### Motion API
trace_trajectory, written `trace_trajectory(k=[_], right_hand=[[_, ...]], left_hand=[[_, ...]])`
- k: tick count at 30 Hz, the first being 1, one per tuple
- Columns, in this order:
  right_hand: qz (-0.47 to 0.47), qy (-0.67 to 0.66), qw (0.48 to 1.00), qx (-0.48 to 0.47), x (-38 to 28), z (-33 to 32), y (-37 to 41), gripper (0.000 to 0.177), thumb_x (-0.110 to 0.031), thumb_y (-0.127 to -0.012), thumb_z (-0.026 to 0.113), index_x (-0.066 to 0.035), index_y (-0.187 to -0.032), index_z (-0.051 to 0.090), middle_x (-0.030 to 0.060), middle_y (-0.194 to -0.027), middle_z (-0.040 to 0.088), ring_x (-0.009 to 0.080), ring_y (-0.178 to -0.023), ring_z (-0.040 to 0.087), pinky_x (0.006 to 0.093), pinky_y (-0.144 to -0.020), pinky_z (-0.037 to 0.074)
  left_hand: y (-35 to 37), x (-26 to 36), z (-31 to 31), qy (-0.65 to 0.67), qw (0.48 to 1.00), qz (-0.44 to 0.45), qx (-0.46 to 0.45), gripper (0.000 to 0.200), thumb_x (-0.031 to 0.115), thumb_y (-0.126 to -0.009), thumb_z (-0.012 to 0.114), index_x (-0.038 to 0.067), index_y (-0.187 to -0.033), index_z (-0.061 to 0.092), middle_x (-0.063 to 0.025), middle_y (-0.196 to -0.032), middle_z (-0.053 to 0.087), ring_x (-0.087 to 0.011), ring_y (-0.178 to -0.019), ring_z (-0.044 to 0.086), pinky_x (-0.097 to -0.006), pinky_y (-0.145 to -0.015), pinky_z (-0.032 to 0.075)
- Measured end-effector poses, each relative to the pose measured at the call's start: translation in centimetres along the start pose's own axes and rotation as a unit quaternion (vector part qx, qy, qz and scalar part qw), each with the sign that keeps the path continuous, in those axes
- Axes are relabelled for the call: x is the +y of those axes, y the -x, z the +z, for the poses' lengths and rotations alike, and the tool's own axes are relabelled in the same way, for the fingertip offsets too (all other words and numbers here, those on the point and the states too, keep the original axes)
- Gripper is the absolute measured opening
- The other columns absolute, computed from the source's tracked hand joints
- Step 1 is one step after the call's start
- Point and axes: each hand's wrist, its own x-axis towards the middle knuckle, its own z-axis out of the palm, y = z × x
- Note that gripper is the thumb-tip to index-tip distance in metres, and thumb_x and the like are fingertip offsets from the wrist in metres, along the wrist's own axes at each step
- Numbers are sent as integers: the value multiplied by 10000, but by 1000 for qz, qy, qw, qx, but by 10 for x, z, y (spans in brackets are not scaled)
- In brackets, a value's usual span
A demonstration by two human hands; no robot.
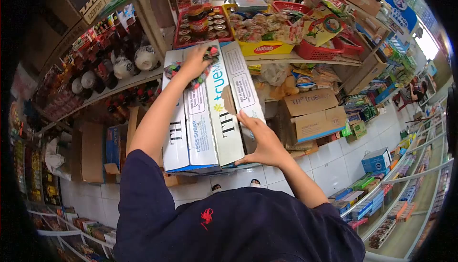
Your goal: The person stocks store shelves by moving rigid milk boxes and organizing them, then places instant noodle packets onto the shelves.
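White TH cartons [202,123] sit in front of my chest, their far end by the red basket [177,41]. My right hand [267,143] lies along their edge — thumb and fingers spread wide, touching. My left hand [192,65] bends over a dark, patterned bundle [196,83] on top — how tightly, I can't tell.

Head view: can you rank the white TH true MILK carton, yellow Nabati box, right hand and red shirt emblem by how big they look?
1. White TH true MILK carton
2. Yellow Nabati box and right hand: too close to rank, hand nearer the camera
3. Red shirt emblem
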Motion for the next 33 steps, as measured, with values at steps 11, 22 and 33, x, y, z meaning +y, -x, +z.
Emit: trace_trajectory(k=[11, 22, 33], right_hand=[[22, -13, 1000, 3, -9, -9, 0, 1071, -299, -461, 816, -57, -1342, 258, 156, -1215, 446, 293, -1105, 436, 360, -913, 377], [34, -24, 999, -2, -12, -9, 5, 1065, -292, -467, 808, -81, -1348, 248, 159, -1176, 467, 292, -1084, 450, 364, -896, 387], [13, -31, 999, 14, -3, 2, 7, 1096, -310, -491, 798, -61, -1364, 183, 162, -1193, 459, 304, -1074, 447, 366, -898, 377]], left_hand=[[-59, -44, 28, -147, 982, -115, 2, 478, 231, -793, 562, 30, -1202, 418, -193, -1095, 471, -354, -1019, 444, -422, -852, 394], [9, 14, -5, -107, 993, -45, -30, 603, 405, -768, 562, -24, -1164, 410, -231, -1111, 432, -383, -1020, 417, -429, -868, 352], [155, 128, -59, 51, 984, 69, -156, 480, 234, -731, 581, 49, -1147, 431, -178, -1111, 423, -339, -1048, 396, -410, -915, 320]])
